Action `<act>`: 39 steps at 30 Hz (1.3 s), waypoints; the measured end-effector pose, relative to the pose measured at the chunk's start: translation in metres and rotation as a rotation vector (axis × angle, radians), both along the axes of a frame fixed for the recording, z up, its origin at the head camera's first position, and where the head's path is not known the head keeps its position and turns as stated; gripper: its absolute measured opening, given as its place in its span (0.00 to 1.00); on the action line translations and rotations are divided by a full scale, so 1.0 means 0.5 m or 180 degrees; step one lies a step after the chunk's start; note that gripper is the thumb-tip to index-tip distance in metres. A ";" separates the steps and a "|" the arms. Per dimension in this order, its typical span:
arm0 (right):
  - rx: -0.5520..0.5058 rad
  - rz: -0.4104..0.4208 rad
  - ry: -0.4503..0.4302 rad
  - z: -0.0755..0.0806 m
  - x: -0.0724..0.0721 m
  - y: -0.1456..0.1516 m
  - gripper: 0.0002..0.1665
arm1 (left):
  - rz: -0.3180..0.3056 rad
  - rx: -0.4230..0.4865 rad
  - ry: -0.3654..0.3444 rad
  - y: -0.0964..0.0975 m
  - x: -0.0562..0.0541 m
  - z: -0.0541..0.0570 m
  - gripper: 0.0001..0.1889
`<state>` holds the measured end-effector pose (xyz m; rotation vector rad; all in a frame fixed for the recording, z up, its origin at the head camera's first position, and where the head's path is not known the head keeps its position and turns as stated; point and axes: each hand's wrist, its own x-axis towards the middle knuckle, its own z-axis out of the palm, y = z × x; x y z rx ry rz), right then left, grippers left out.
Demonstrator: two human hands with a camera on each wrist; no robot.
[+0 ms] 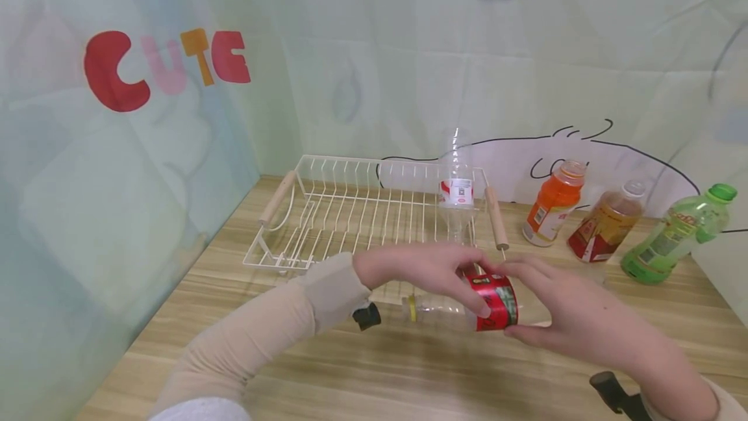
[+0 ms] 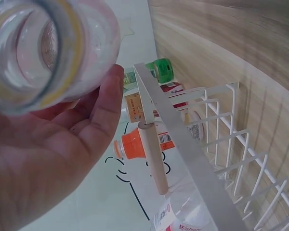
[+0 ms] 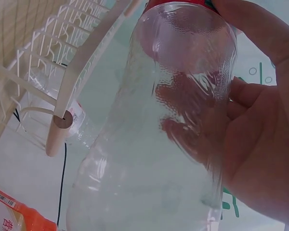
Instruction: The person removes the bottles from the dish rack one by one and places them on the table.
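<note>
A clear plastic bottle (image 1: 493, 304) with a red label lies sideways in the air in front of the drying rack, its uncapped, yellow-ringed neck pointing left. My left hand (image 1: 429, 271) grips it near the label, thumb on the near side. Around the base end curls my right hand (image 1: 575, 310), its fingers and thumb touching the bottle at the label's edge. The left wrist view looks into the open mouth of the bottle (image 2: 79, 53). In the right wrist view, fingers show through the clear wall of the bottle (image 3: 135, 144).
Behind the hands stands a white wire drying rack (image 1: 263, 258) with wooden handles. Another clear bottle (image 1: 456, 193) stands at its right end. To the right are an orange bottle (image 1: 555, 203), a bottle with brownish contents (image 1: 608, 223) and a green bottle (image 1: 672, 239). A curtain backs the table.
</note>
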<state>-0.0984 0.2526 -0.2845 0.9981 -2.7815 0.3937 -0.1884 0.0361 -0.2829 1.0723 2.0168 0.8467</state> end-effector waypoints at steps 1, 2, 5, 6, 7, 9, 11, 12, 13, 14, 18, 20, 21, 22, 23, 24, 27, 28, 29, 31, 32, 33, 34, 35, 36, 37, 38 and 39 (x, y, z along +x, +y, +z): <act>-0.0011 0.0013 0.0003 -0.001 0.000 0.000 0.41 | 0.0002 -0.0005 0.0000 0.000 0.000 0.000 0.30; -0.0018 0.0019 0.0008 -0.002 -0.001 0.000 0.41 | -0.0003 -0.0008 0.0006 0.000 0.000 0.000 0.30; -0.0039 0.0037 -0.0032 -0.003 -0.001 0.002 0.40 | -0.0030 -0.0017 0.0042 0.001 0.000 -0.001 0.30; -0.0039 0.0041 -0.0038 -0.002 -0.001 0.003 0.40 | -0.0041 -0.0021 0.0055 0.001 -0.001 0.000 0.30; -0.0042 0.0037 -0.0046 -0.002 -0.001 0.003 0.39 | -0.0050 -0.0020 0.0059 0.002 -0.001 0.000 0.30; -0.0038 0.0031 -0.0061 -0.001 0.000 0.005 0.39 | -0.0064 -0.0007 0.0031 0.002 -0.003 0.001 0.30; -0.0040 0.0019 -0.0051 0.000 0.001 0.006 0.39 | -0.0080 0.0030 -0.0037 0.002 -0.005 0.002 0.30; -0.0044 0.0014 -0.0043 0.000 0.001 0.007 0.39 | -0.0081 0.0053 -0.0079 0.003 -0.006 0.002 0.29; -0.0059 0.0012 -0.0022 0.000 0.001 0.008 0.39 | -0.0077 0.0081 -0.0128 0.003 -0.006 0.003 0.28; -0.0076 0.0014 0.0002 0.000 0.002 0.009 0.39 | -0.0067 0.0102 -0.0179 0.003 -0.007 0.005 0.28; -0.0150 0.0008 0.0105 -0.002 0.002 0.016 0.39 | -0.0007 0.0131 -0.0263 0.004 -0.008 0.011 0.25; -0.0188 0.0013 0.0182 -0.003 0.001 0.020 0.40 | 0.0023 0.0128 -0.0276 0.005 -0.008 0.014 0.24; -0.0206 0.0020 0.0217 -0.003 0.001 0.023 0.40 | 0.0038 0.0130 -0.0268 0.005 -0.008 0.015 0.24; -0.0230 0.0029 0.0260 -0.004 0.001 0.026 0.40 | 0.0065 0.0134 -0.0263 0.006 -0.008 0.017 0.24; -0.0266 0.0056 0.0312 -0.004 0.000 0.029 0.40 | 0.0095 0.0145 -0.0263 0.006 -0.009 0.018 0.25; -0.0304 0.0078 0.0356 -0.004 -0.001 0.033 0.40 | 0.0137 0.0161 -0.0257 0.007 -0.010 0.020 0.25; -0.0425 0.0126 0.0473 -0.005 -0.002 0.044 0.39 | 0.0279 0.0258 -0.0218 0.007 -0.015 0.025 0.24; -0.0468 0.0130 0.0504 -0.005 -0.003 0.048 0.38 | 0.0328 0.0315 -0.0213 0.007 -0.018 0.027 0.24; -0.0504 0.0120 0.0534 -0.005 -0.002 0.052 0.37 | 0.0374 0.0364 -0.0212 0.007 -0.021 0.029 0.23; -0.0584 0.0098 0.0606 -0.005 -0.002 0.059 0.36 | 0.0474 0.0480 -0.0216 0.006 -0.028 0.032 0.23; -0.0622 0.0073 0.0641 -0.005 -0.001 0.063 0.37 | 0.0524 0.0539 -0.0241 0.006 -0.032 0.034 0.23; -0.0680 0.0065 0.0658 -0.005 0.000 0.067 0.38 | 0.0571 0.0580 -0.0243 0.006 -0.036 0.036 0.23; -0.0724 0.0061 0.0690 -0.005 0.001 0.072 0.38 | 0.0621 0.0608 -0.0230 0.006 -0.041 0.037 0.24; -0.0766 0.0054 0.0733 -0.005 0.001 0.076 0.39 | 0.0668 0.0635 -0.0215 0.006 -0.045 0.038 0.24; -0.0815 0.0052 0.0764 -0.005 0.001 0.080 0.40 | 0.0710 0.0671 -0.0200 0.006 -0.050 0.039 0.25; -0.0856 0.0044 0.0788 -0.005 0.001 0.084 0.41 | 0.0750 0.0701 -0.0185 0.006 -0.055 0.041 0.25; -0.0884 0.0027 0.0814 -0.005 0.001 0.089 0.41 | 0.0780 0.0726 -0.0160 0.006 -0.060 0.041 0.25; -0.0911 0.0018 0.0842 -0.005 0.000 0.094 0.42 | 0.0809 0.0762 -0.0133 0.006 -0.066 0.042 0.24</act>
